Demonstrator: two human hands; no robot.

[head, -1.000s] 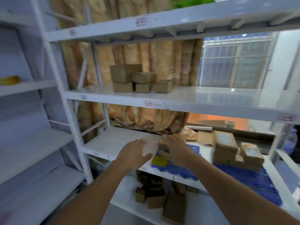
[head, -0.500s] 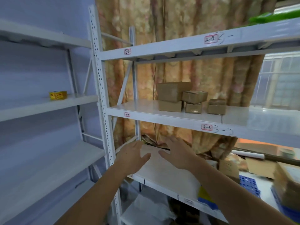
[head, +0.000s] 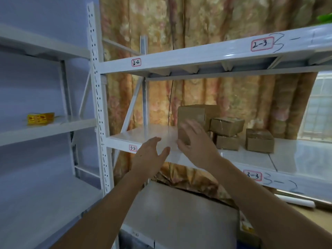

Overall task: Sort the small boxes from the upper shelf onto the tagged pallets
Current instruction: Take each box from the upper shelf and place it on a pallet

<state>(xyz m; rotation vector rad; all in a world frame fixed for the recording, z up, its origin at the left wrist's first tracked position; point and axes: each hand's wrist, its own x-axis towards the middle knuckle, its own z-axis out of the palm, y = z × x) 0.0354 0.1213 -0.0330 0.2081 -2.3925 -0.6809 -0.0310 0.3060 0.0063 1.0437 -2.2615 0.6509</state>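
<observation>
Hands [head: 172,150] apparently empty before boxes [head: 226,126]

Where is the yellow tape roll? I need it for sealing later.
In the head view, the yellow tape roll sits far left on the neighbouring rack's middle shelf, away from both hands.

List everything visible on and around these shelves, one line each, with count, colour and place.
cardboard boxes: at least four, brown, clustered on the shelf tagged 3-2
white rack: one, white, centre, shelves tagged 2-2, 2-3, 3-2, 3-3
tape roll: one, yellow, on the left rack's middle shelf
curtain: one, tan floral, behind the rack
window: one, barred, far right
white tube: one, white, lower right
left hand: one, open, below the shelf edge
right hand: one, open, in front of the largest box
</observation>
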